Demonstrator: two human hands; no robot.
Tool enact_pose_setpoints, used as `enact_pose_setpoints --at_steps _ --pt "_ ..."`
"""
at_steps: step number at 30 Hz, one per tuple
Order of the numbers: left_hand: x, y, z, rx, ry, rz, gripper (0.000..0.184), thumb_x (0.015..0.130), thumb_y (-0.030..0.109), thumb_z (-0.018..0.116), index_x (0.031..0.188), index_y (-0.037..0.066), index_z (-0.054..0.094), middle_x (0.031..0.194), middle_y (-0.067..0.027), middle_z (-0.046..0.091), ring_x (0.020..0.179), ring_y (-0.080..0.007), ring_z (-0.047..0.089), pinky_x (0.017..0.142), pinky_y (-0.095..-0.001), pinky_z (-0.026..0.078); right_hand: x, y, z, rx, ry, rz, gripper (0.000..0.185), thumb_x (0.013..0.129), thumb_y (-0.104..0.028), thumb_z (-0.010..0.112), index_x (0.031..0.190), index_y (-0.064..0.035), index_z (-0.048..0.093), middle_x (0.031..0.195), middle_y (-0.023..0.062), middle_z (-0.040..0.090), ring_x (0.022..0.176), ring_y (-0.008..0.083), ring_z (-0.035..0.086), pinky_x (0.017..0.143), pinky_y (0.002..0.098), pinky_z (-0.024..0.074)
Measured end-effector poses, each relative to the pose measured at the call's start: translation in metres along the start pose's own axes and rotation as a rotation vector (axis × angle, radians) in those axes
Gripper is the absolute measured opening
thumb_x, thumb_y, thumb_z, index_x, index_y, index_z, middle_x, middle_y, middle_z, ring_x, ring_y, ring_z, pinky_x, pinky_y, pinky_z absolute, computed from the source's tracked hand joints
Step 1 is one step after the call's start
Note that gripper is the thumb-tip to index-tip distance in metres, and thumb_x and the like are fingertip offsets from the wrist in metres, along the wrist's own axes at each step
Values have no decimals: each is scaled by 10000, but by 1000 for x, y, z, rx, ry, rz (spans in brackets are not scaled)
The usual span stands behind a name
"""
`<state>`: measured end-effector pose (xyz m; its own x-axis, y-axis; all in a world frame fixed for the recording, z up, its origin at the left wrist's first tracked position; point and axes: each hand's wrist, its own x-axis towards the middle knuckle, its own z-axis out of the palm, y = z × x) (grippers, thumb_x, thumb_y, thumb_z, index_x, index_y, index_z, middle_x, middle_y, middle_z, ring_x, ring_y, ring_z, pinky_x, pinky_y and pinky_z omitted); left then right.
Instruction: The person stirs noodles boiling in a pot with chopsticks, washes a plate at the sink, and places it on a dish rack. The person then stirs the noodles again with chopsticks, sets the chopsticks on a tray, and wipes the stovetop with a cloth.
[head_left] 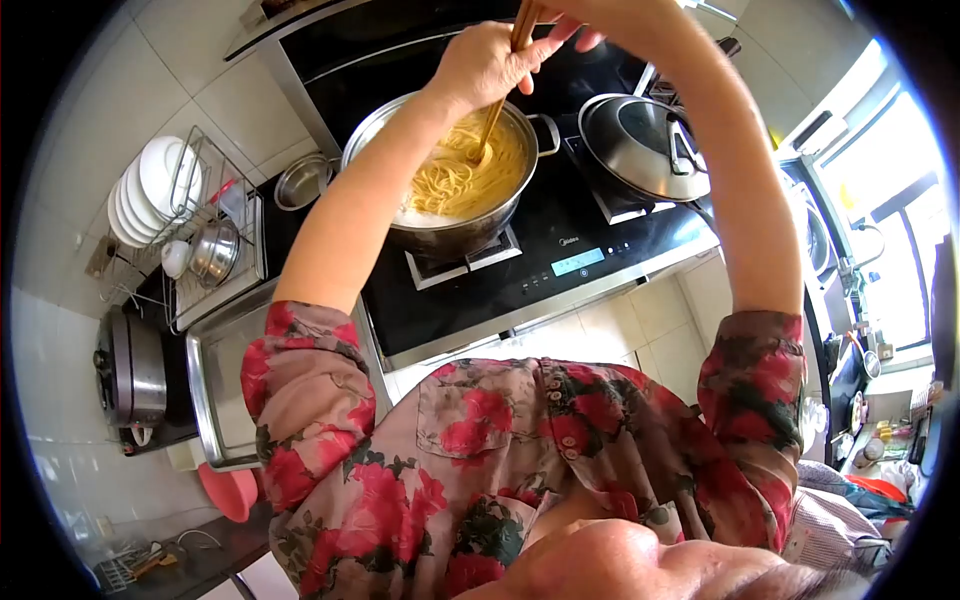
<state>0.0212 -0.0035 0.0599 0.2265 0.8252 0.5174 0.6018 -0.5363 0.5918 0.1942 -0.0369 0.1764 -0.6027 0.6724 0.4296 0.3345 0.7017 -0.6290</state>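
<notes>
Noodles [445,185] lie in bubbling, foamy liquid inside a large metal pot [455,238] on the left burner. Long wooden chopsticks [493,118] stand steeply in the pot, their lower ends among the noodles. My left hand [487,65] is closed around the chopsticks above the pot's far rim. Higher up, at the top edge of the view, my right hand [575,18] is beside the chopsticks' upper part; its fingers are partly cut off, and whether it grips them is unclear.
A lidded wok [640,150] sits on the right burner of the black stove [540,245]. At the left are a rack with white plates [170,175], a small metal pan [302,183], a metal tray [225,385] and a rice cooker [135,368]. A window is at the right.
</notes>
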Motion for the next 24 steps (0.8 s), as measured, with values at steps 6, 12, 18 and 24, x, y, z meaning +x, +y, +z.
enact_pose_setpoints --at_steps 6,12,18,24 --pt "-18 11 0 -6 2 7 494 918 511 534 769 56 655 645 -35 671 571 -148 638 592 -298 504 -14 -6 -3 -943 297 -475 334 776 -208 722 1020 -3 623 842 119 628 800 255 636 679 364 514" --pt "-34 -35 39 70 192 -286 477 947 522 433 800 139 678 654 37 686 611 -135 649 607 -307 508 1 4 26 -1372 272 -819 593 742 -213 708 1270 -47 494 1183 122 548 1177 277 488 1013 442 350" --pt "-36 -51 66 505 212 -173 475 966 424 400 757 98 675 708 -78 683 707 -278 660 696 -423 522 14 54 66 -1573 -186 -614 33 763 -135 625 758 -131 657 752 22 618 861 194 593 1016 401 341" --pt "-21 -93 79 3 186 48 162 794 199 610 674 103 660 675 -99 655 698 -300 653 603 -448 516 32 74 99 -1589 -345 -776 111 744 -158 634 638 -153 668 662 -1 640 706 191 636 700 330 432"
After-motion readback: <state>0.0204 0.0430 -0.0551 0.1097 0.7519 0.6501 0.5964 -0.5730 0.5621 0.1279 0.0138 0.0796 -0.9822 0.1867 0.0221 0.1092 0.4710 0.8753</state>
